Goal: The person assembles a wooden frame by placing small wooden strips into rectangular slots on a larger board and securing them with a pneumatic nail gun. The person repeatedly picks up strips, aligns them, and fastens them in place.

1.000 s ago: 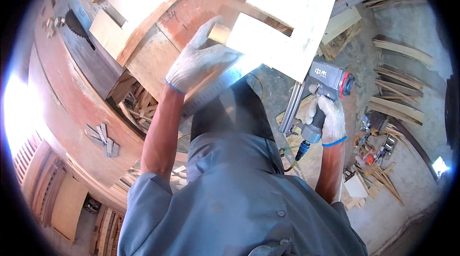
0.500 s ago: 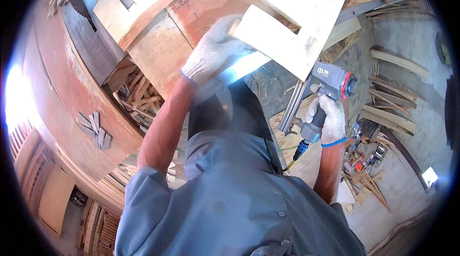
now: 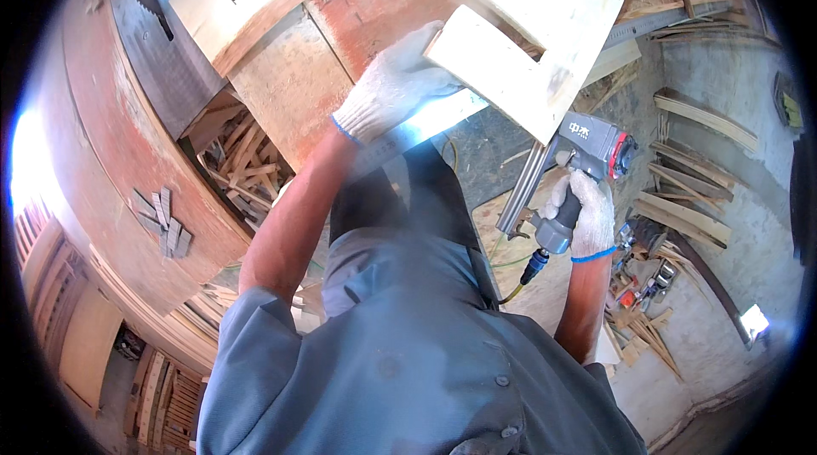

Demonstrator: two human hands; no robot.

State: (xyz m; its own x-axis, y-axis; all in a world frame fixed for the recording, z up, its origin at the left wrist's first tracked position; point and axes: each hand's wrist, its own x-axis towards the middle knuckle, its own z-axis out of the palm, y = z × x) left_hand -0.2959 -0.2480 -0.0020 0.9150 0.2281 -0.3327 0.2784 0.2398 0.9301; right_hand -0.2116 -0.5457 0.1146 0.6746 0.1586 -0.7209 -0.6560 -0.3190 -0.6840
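Note:
My left hand (image 3: 393, 87), in a white knit glove, is closed on the near left corner of a pale wooden panel (image 3: 568, 21). The panel has a long slot cut into it, and its edge hides part of my fingers. My right hand (image 3: 591, 215), gloved too, wraps round the grip of a grey pneumatic nail gun (image 3: 587, 142). The gun's nose end sits by the panel's near right corner; whether they touch I cannot tell. A yellow air hose (image 3: 512, 293) runs from the blue fitting under the grip. Its long magazine (image 3: 522, 191) points down toward me.
A reddish workbench (image 3: 374, 8) lies ahead, with another notched wooden piece (image 3: 204, 12) at left. Beyond that is a metal plate with a saw blade (image 3: 146, 0). Small grey strips (image 3: 163, 221) lie on the left board. Offcuts (image 3: 247, 157) fill a gap below. Stacked boards (image 3: 706, 119) stand right.
The panel and my left hand have shifted slightly to the right in the picture. My right hand still grips the nail gun, almost unmoved.

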